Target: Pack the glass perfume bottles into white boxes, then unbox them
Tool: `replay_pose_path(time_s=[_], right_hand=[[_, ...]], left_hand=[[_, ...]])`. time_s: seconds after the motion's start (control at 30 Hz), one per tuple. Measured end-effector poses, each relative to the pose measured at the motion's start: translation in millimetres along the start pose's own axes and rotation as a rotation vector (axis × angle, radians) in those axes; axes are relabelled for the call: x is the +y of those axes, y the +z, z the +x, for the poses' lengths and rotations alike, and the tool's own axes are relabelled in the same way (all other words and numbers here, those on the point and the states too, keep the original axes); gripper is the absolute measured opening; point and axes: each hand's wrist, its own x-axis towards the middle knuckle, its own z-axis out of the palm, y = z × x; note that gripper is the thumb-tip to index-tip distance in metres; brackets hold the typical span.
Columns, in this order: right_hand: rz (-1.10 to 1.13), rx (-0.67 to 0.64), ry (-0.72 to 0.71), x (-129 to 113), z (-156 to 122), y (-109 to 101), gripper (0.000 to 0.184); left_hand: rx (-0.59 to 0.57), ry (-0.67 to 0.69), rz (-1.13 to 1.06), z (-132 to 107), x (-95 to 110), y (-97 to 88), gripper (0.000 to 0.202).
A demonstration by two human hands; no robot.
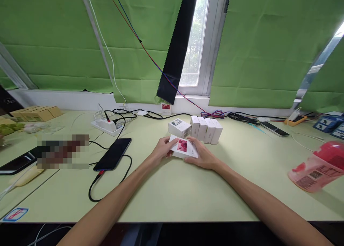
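Observation:
Between my two hands is a small white box [188, 150] with a pink-red picture on its top face. My left hand [162, 148] grips its left end, thumb on the top. At the right end, my right hand [202, 155] is closed around it, thumb along the near side and fingers over the far edge. Just behind lies another white box [179, 127] with a dark printed picture and a label on its side. To the right of that, several slim white boxes [206, 129] stand upright in a row, leaning slightly.
A black phone [113, 154] with a cable lies left of my arms, near a white power strip [107, 127]. At right stands a pink container [317, 167]. Cables [242, 117] run along the back, by another phone [274, 128]. Yellow boxes [40, 113] sit far left.

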Motion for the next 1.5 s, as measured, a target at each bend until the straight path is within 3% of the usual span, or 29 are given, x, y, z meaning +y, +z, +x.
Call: replay_pose_path(time_s=[0.2, 0.33, 0.5, 0.7, 1.27, 1.43, 1.5], right_hand=[[-0.036, -0.056, -0.01, -4, 3, -9, 0.07], [-0.015, -0.099, 0.027, -4, 5, -22, 0.048], [0.023, -0.11, 0.114, 8, 6, -32, 0.038], [0.048, -0.092, 0.118, 13, 7, -31, 0.036], [0.091, -0.078, 0.141, 24, 7, -42, 0.043], [0.038, 0.048, 0.13, 16, 6, -38, 0.027], [0.004, 0.064, 0.077, 7, 5, -32, 0.03]], left_hand=[[0.041, 0.05, 0.029, 4, -3, 1.2, 0.021], [0.073, 0.068, 0.078, 3, -3, 3.0, 0.015], [0.121, 0.076, 0.136, 1, 1, 5.6, 0.013], [0.18, 0.107, 0.192, 1, 2, 6.8, 0.011], [0.187, 0.116, 0.237, 0, -3, 3.3, 0.013], [0.127, 0.113, 0.242, -2, 1, -2.5, 0.016], [0.067, 0.103, 0.228, -2, 4, -5.9, 0.024]])
